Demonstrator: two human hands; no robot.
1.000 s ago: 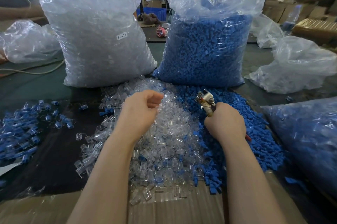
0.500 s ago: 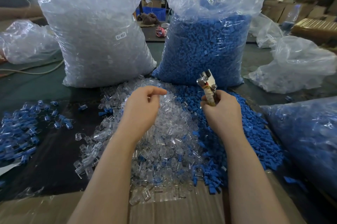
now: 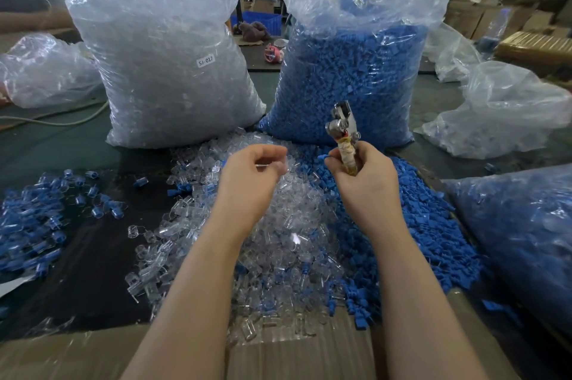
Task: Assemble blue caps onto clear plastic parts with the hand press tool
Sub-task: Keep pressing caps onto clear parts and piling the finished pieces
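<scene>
The right hand (image 3: 365, 184) grips the hand press tool (image 3: 343, 132) by its tape-wrapped handle, the metal head pointing up and away so its working end stays free. A blue cap (image 3: 323, 157) appears pinched at the tips of that hand's fingers (image 3: 332, 163), just beside the handle; it looks kept ready there for loading, though it is too small to be sure how it sits.

The left hand (image 3: 247, 181) hovers above the heap of clear plastic parts (image 3: 288, 224), its fingers (image 3: 269, 150) curled narrowly toward the thumb. A clear part seems to be held between them, but the transparent plastic blends into the heap behind and I cannot tell for certain. The two hands stand near each other and apart, which suggests that cap and clear part are about to be brought together before pressing.

The loose supply lies in easy reach: the clear heap at the middle of the surface (image 3: 93, 271), the heap of blue caps (image 3: 433, 240) touching it on the right. Each heap sits in front of its own stock: the bag of clear parts (image 3: 167, 76) and the bag of blue caps (image 3: 349, 76) stand upright toward the far edge. The assembled pieces (image 3: 34, 218), blue in clear, are spread toward the left edge, well apart from the raw parts, presumably so that finished work does not mix back in. Another bag of blue-tinted pieces (image 3: 520, 234) lies at the right edge.
</scene>
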